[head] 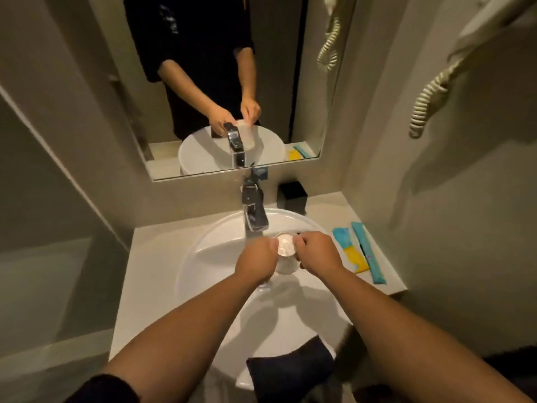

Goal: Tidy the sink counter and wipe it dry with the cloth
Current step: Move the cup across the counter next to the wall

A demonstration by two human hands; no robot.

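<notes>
A clear glass cup (286, 254) is held over the white basin (215, 245), just below the chrome faucet (255, 213). My left hand (257, 258) grips the cup's left side and my right hand (318, 253) grips its right side and rim. Something pale and crumpled shows inside the cup; I cannot tell what it is. A dark cloth (290, 370) hangs over the basin's front rim, below my arms. The pale counter (151, 274) surrounds the basin.
On the counter to the right lie a teal tube (369, 253) and a blue-and-yellow packet (350, 251). A black box (293, 196) stands behind the basin by the wall. A mirror (203, 82) faces me; a coiled cord (430, 103) hangs on the right wall.
</notes>
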